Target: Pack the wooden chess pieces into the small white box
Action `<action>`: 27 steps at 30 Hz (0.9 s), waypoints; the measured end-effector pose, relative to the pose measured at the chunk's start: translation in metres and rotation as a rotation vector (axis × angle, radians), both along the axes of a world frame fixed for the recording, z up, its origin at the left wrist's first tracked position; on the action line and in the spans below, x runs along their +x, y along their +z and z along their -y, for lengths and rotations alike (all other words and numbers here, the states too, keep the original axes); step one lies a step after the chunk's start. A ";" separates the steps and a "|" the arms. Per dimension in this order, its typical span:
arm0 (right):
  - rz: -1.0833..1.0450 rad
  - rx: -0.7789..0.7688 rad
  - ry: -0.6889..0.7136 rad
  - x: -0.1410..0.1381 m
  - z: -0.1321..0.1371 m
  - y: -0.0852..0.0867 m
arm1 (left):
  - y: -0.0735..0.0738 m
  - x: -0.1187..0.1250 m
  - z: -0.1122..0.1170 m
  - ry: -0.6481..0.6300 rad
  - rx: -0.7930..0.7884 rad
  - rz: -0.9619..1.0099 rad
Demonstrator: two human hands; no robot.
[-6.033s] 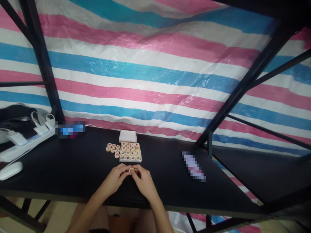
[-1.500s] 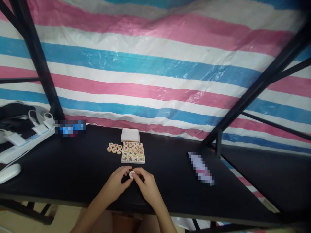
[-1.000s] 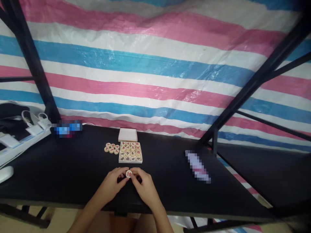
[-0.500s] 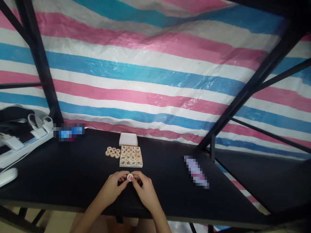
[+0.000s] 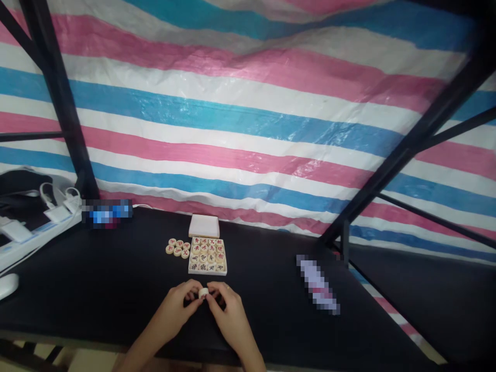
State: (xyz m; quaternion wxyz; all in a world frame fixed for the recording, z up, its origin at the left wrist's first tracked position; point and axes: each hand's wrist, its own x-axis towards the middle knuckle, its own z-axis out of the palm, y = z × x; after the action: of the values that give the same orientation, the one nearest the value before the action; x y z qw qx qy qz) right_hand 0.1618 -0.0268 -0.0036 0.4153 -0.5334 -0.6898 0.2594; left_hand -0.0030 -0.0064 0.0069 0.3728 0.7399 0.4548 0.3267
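Note:
My left hand (image 5: 179,306) and my right hand (image 5: 227,308) meet at the near edge of a black table (image 5: 108,289). Both pinch one small round wooden game piece (image 5: 203,293) between their fingertips, its edge turned toward me. Just beyond them lies a white tray (image 5: 207,272) filled with several similar discs marked in red and black. A few loose discs (image 5: 177,248) lie to the tray's left. A white lid (image 5: 204,226) rests behind the tray.
A white power strip with plugs (image 5: 34,227) and a white mouse (image 5: 6,285) sit at the table's left end. Black frame posts (image 5: 58,98) rise at left and right. A striped tarp (image 5: 248,119) hangs behind. Two blurred items lie on the table.
The disc has turned in my fingers: its red-marked face showed earlier, now I see its pale edge. Both hands stay together in front of the tray.

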 end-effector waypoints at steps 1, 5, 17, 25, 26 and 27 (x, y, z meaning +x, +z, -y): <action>0.014 -0.004 -0.004 0.000 0.000 0.000 | 0.001 0.000 0.000 0.003 -0.004 -0.003; 0.050 0.022 0.021 0.000 0.003 0.000 | 0.000 0.000 0.000 0.011 -0.001 -0.030; -0.016 -0.030 0.027 0.001 0.002 0.001 | 0.006 -0.001 0.001 0.040 -0.017 0.043; -0.049 0.031 0.070 0.000 0.004 0.004 | 0.005 -0.003 -0.001 0.031 -0.002 -0.004; -0.053 0.038 0.076 0.000 0.005 0.005 | 0.006 -0.003 -0.002 0.010 0.000 0.006; -0.055 0.040 0.079 -0.001 0.005 0.006 | 0.005 -0.003 -0.002 -0.012 0.003 0.025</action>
State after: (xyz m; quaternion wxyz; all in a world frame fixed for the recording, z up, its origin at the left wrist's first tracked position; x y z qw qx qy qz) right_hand 0.1612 -0.0318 0.0019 0.4342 -0.4898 -0.7037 0.2765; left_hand -0.0060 -0.0040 0.0124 0.3792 0.7389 0.4453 0.3346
